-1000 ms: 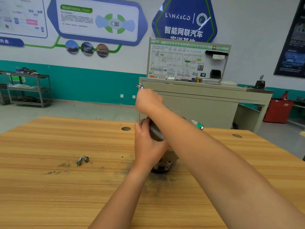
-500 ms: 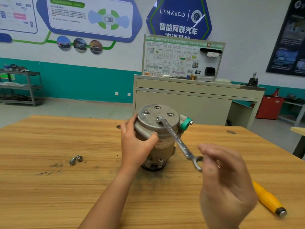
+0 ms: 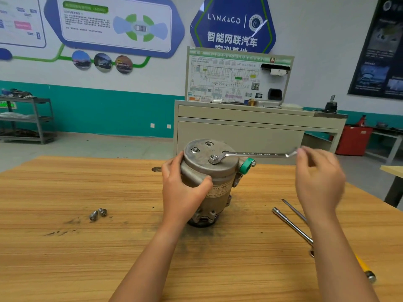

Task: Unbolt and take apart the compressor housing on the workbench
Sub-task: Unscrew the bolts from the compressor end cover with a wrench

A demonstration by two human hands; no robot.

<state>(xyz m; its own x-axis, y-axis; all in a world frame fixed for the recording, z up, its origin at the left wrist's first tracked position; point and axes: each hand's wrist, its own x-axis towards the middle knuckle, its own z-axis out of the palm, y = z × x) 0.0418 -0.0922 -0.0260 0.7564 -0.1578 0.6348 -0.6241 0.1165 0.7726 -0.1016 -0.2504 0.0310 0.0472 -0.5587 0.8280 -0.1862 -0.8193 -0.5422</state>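
Stage: early, by my reckoning. The unbolting was under way and no part of the body had been split off.
Workbench [image 3: 65, 258]: wooden top, smudged dark around the work.
Compressor housing [image 3: 220, 188]: it stood upright on its end near the middle of the bench. It was a dull grey-tan cast cylinder with a printed label on its side, a green cap [image 3: 247, 166] on a right-hand port and the end cover on top.
Left hand [image 3: 183, 192]: my fingers and thumb were wrapped round the upper body, gripping it steady.
Right hand [image 3: 318, 179]: my fingertips were at the far open end of the wrench. They were blurred, so I could not tell whether I pinched it or only pushed.
Wrench [image 3: 255, 154]: it lay level across the cover, its ring end seated on a bolt.
Left to do: the ringed bolt [image 3: 213, 159] and a second bolt [image 3: 194, 150] were in the cover. Then would come lifting the cover off.
Done: two loose bolts [image 3: 98, 213] lay touching each other, well left of the housing. One empty hole [image 3: 209, 144] showed in the cover.
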